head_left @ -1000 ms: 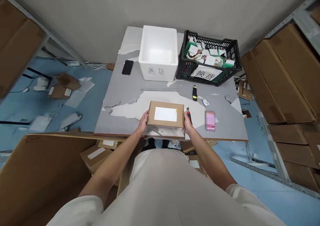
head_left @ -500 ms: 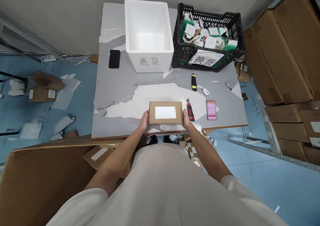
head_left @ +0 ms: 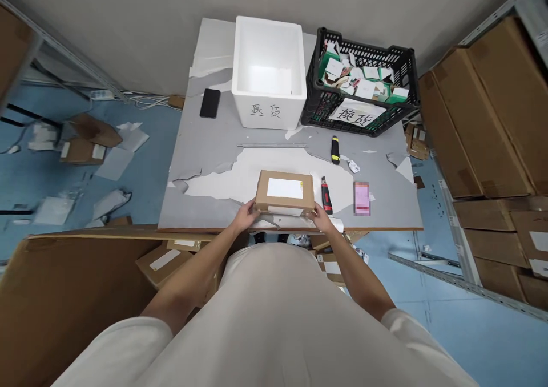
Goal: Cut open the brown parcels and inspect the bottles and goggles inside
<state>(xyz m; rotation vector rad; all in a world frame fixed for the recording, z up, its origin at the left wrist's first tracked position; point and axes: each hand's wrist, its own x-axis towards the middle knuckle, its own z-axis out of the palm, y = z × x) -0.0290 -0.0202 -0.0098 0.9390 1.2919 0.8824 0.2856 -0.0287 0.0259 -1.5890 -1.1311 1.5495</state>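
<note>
A small brown cardboard box (head_left: 274,177) with a white label on its top is held between my two hands near the table's front edge. Its front side, facing me, shows another white strip. My left hand (head_left: 245,214) grips the lower left corner, and my right hand (head_left: 320,218) grips the lower right corner; some fingers are hidden under the box. Just right of the box lies a red and black utility knife (head_left: 326,196). Beyond it is a yellow and black utility knife (head_left: 335,150). A phone with a pink screen (head_left: 362,198) lies farther right.
At the back stand a white bin (head_left: 270,113) and a black crate (head_left: 314,104) full of green and white small boxes. A black phone (head_left: 210,103) lies at the left. A large open carton (head_left: 85,284) stands left of me; stacked cartons (head_left: 483,107) rise at the right.
The box has tipped so that its front side now shows, with both hands shifting lower on its corners. The whole view has also tilted slightly.
</note>
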